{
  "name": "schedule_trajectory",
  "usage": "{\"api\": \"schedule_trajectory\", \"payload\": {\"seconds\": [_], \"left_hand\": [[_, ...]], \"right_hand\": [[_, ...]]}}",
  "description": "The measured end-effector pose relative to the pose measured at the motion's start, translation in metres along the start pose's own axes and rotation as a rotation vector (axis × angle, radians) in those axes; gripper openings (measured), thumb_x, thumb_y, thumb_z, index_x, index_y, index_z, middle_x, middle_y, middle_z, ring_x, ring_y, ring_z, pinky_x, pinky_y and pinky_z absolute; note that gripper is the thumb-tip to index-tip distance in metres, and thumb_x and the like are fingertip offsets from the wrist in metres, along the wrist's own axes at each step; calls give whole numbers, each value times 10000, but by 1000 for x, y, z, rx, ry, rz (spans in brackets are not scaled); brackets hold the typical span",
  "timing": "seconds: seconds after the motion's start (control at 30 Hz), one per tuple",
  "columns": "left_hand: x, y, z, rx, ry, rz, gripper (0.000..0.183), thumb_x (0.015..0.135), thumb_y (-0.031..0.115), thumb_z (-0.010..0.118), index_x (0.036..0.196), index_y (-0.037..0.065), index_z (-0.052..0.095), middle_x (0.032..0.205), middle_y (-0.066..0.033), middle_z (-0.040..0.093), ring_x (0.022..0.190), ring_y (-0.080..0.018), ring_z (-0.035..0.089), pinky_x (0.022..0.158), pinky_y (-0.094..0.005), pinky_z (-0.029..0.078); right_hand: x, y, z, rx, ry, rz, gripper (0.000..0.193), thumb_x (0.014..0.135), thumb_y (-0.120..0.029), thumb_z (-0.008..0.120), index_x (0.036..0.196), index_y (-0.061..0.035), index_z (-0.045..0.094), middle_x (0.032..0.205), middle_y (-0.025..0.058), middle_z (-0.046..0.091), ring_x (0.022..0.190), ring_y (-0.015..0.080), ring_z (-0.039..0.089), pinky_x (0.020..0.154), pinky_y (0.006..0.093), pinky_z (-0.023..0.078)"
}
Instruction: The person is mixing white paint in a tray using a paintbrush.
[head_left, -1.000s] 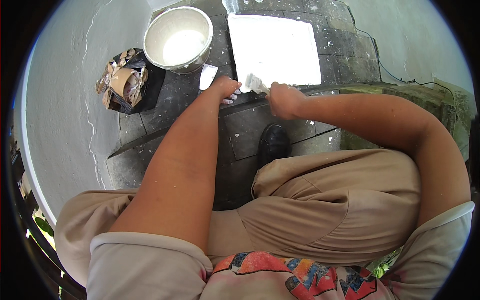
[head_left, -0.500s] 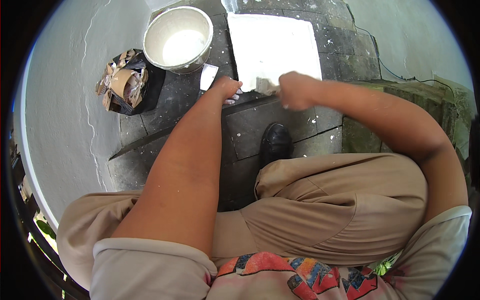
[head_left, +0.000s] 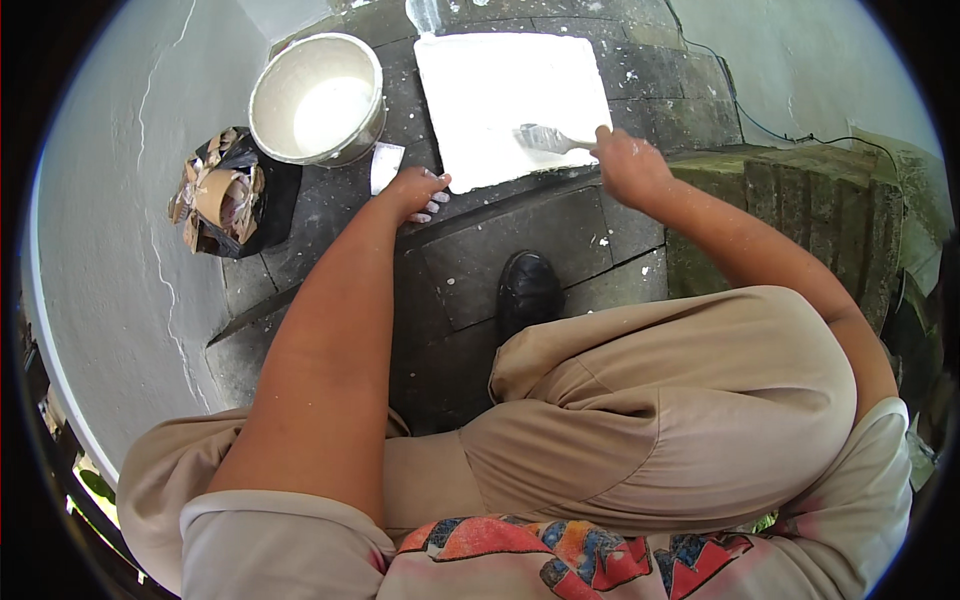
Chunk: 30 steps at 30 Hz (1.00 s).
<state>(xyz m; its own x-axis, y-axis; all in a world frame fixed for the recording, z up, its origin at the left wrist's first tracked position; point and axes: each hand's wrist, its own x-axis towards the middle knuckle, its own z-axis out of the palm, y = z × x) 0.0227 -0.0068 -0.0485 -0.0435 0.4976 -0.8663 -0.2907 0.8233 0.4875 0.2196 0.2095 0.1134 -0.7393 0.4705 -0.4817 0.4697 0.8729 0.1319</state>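
White slab (head_left: 500,90), upper centre. Brush (head_left: 552,140) shifts inward from its lower edge, putting work on the face; my right hand (head_left: 633,170) wraps the handle (head_left: 584,147). My left hand (head_left: 412,194): half-curled, lower-left corner, hold unclear.

No lettering or numbers can be read here.

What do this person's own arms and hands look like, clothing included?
Both arms wear short, loose, pale grey-beige sleeves: the left sleeve has a thick hem at its opening, and the right sleeve matches in colour. The forearms are bare. The left hand and right hand are ungloved, with white marks on both.
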Motion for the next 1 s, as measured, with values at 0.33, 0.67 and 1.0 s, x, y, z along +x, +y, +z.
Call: {"api": "schedule_trajectory", "payload": {"seconds": [0.33,0.67,1.0], "left_hand": [[0,-1,1,63,-40,62,298,949,359,542,1057,81,540,929,-11,639,718,-121,524,630,-315,478],[8,2,7,52,5,134,249,929,263,588,1045,57,510,878,-65,610,679,-148,552,554,-331,485],[15,-1,7,374,176,382,292,882,156,592,1062,-17,441,975,-196,614,874,-326,624,759,-417,486]], "right_hand": [[-17,-1,0,58,-338,35,240,892,-175,516,1031,16,560,958,244,649,929,403,634,803,479,505],[22,68,-16,340,-32,425,306,915,-281,513,979,-23,665,1026,213,651,997,397,605,864,464,474],[50,85,79,587,164,636,296,929,-313,494,957,-54,637,1036,215,636,999,421,585,846,473,470]]}}
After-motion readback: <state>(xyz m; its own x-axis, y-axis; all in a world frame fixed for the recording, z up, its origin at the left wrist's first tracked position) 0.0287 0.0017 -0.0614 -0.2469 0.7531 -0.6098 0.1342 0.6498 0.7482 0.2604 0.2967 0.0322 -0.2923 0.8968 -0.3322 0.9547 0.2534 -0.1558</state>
